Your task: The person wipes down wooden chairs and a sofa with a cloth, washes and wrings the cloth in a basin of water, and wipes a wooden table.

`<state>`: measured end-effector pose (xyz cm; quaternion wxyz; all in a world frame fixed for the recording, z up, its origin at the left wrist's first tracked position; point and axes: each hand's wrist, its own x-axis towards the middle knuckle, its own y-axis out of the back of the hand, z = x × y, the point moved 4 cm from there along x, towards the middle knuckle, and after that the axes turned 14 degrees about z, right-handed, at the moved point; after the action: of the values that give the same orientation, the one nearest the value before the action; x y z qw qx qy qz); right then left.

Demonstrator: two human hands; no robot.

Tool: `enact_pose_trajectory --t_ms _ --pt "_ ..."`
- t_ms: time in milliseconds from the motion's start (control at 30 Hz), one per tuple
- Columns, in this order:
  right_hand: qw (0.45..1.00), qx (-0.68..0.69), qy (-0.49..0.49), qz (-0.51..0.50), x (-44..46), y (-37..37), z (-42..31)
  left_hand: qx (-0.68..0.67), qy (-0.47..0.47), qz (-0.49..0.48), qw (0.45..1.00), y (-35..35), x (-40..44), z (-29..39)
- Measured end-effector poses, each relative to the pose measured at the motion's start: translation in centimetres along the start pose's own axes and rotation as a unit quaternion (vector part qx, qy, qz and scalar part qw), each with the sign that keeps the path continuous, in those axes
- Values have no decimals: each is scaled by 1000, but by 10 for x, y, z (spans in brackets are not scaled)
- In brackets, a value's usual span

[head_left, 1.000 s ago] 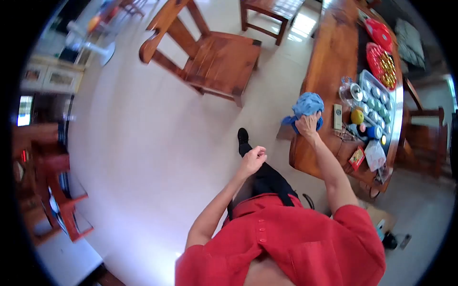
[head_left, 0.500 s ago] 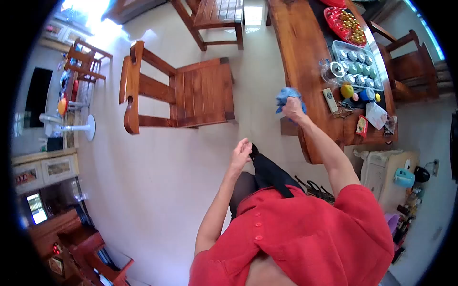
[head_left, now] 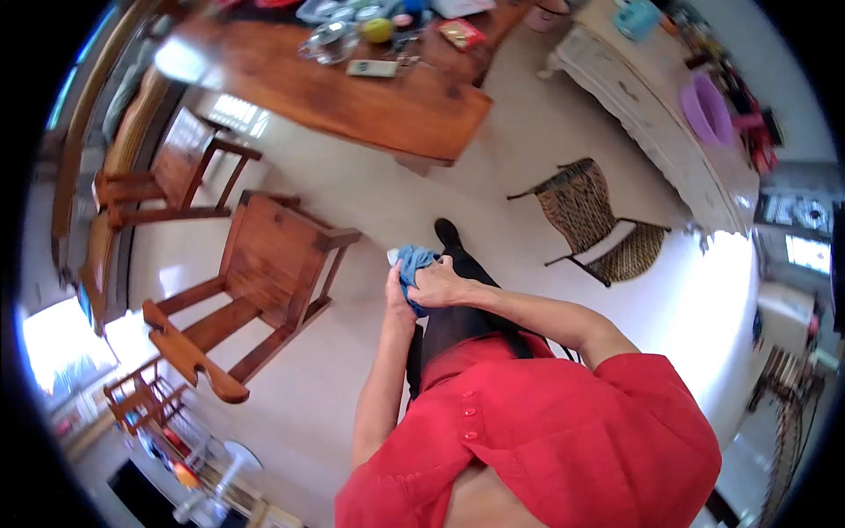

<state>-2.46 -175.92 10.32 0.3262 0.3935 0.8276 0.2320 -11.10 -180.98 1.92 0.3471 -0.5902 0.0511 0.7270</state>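
A crumpled blue cloth is bunched up between my two hands in front of my body. My left hand grips it from the left, thumb upward. On the other side my right hand has its fingers closed on the same cloth. A small white bit shows at the cloth's upper left edge; I cannot tell what it is. Parts of the cloth are hidden behind my fingers.
A wooden table is ahead, bearing a glass teapot, a yellow fruit and a remote-like white object. A wooden chair stands left, a woven chair right. Beyond is a white cabinet.
My right hand has come away from the table edge with the blue cloth and met my left hand, which now holds it too. The view has turned right, bringing the woven chair into sight.
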Motion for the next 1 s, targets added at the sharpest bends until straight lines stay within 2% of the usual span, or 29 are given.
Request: enact_pose_trajectory --t_ms 67,100,133,167,200,233,267,300,367,400,433,467,500,567,600,633,667,700,733,800,833,867,933,967,1000 --pt "999 12 -7 32 -28 -1 24 26 11 9 1000 -12 -8 -26" --pt "993 100 -45 34 -43 2 36 54 10 20 998 -11 2 -41" --pt "981 140 -125 -51 -63 22 37 78 6 34 996 -10 11 -53" --pt "970 224 -92 27 -75 12 58 79 5 25 997 -9 18 -64" --pt "946 305 -53 102 -86 3 80 58 44 -18 997 -12 23 -73" --pt "919 377 -95 70 -98 6 101 37 81 -60 994 -13 30 -81" --pt "883 447 -136 34 -111 14 121 35 76 -65 994 -3 48 -90" --pt "862 484 -144 45 -128 38 133 248 -219 -194 923 1 66 -89" --pt "812 498 -258 164 -163 52 205 134 -37 -167 976 -25 4 -93" --pt "860 326 -272 282 -179 51 263 125 -43 -164 978 -29 -11 -96" --pt "877 106 -271 384 -200 38 345 62 9 -159 985 -28 -19 -102" --pt "850 -50 -367 375 -229 52 381 28 30 -153 987 -23 -25 -111" --pt "733 -73 -537 411 -257 62 405 -7 51 -146 988 -19 -31 -120" --pt "636 -84 -634 431 -298 65 454 11 -7 -172 985 -6 -44 -140" --pt "644 -85 -632 424 -312 55 488 13 -23 -174 984 1 -51 -151" --pt "625 114 -637 437 -322 26 533 16 -39 -175 984 9 -58 -161" --pt "579 307 -621 430 -323 2 557 5 -10 -91 996 23 -61 -175" --pt "533 454 -603 381 -316 2 543 -7 20 -8 1000 34 -64 -189" --pt "540 452 -603 376 -310 -2 548 -14 16 -4 1000 36 -70 -198" --pt "397 683 -450 416 -287 -19 547 19 45 46 998 48 -78 -212" --pt "413 654 -443 454 -278 1 504 -60 76 -43 994 54 -81 -215" --pt "413 655 -443 451 -273 -7 506 -59 74 -41 995 66 -80 -217" --pt "385 618 -389 565 -269 -15 529 -72 50 -27 996 87 -76 -215" --pt "334 635 -419 556 -264 -27 553 -75 61 -29 995 88 -80 -211" --pt "332 653 -406 546 -256 -40 566 -86 60 -30 994 99 -80 -206"
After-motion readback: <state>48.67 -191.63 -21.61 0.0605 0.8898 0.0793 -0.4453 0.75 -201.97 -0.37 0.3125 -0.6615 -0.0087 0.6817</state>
